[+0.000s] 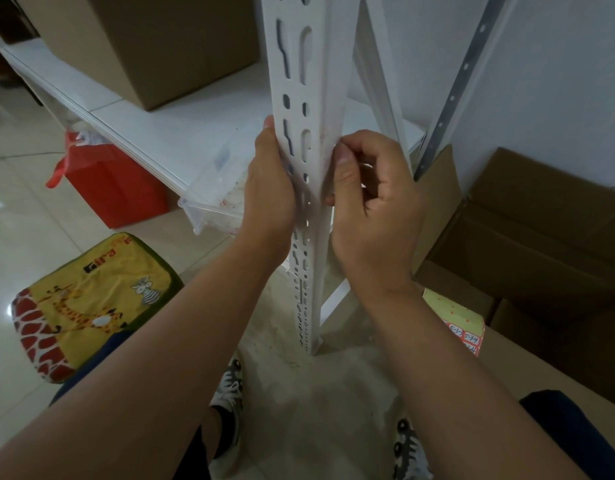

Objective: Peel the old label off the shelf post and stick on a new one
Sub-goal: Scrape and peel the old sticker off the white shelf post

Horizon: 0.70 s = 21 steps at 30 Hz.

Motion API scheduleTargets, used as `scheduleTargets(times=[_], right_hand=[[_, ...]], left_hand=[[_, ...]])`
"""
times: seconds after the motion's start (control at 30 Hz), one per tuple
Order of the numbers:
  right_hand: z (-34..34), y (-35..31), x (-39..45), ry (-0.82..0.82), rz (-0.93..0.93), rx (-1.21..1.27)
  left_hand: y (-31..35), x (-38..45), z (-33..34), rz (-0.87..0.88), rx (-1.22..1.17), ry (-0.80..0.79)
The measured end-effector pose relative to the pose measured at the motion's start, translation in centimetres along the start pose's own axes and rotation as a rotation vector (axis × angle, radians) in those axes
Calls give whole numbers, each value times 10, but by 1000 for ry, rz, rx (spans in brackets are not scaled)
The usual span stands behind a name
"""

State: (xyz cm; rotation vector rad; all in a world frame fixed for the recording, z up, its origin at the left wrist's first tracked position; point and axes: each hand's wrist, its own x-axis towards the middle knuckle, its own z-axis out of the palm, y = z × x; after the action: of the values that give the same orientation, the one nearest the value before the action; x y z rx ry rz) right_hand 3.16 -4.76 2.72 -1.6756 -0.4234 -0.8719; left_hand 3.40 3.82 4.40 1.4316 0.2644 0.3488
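Listing what we find at the white slotted shelf post (300,143), upright at centre, foot on the dusty floor:

Step in hand, as we judge it: peeling the old label; we see no clear label on the post, only a smudged, reddish-stained strip along its right corner edge near the fingertips; whether a scrap of label is pinched there we cannot tell; no new label is on the post yet.

Left hand (269,188): wrapped around the post's left flange, fingers curled behind it, thumb tip showing above; closed in a steadying grip on the post.

Right hand (375,202): curled, thumb and forefinger pressed together at the post's right corner edge, touching the metal; remaining fingers folded into the palm; a picking or scraping pinch, contents too small to read.

Next move, as we judge it: calls for lifting an edge and pulling slowly along the post, left hand bracing; residue may need rubbing off before a fresh label goes on.

Sheet with handwritten figures (467,330): lying low right on a cardboard box (548,237); possibly the new labels, unconfirmed.
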Motion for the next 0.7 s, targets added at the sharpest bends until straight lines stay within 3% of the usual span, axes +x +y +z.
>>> scheduleTargets(times=[0.53,0.7], right_hand=[[2,0,-8,-30,-74,-98],[-2,-4,-9,-50,129,72]], left_hand=[[2,-2,7,-21,-42,27],[3,-3,4,-32,-14,10]])
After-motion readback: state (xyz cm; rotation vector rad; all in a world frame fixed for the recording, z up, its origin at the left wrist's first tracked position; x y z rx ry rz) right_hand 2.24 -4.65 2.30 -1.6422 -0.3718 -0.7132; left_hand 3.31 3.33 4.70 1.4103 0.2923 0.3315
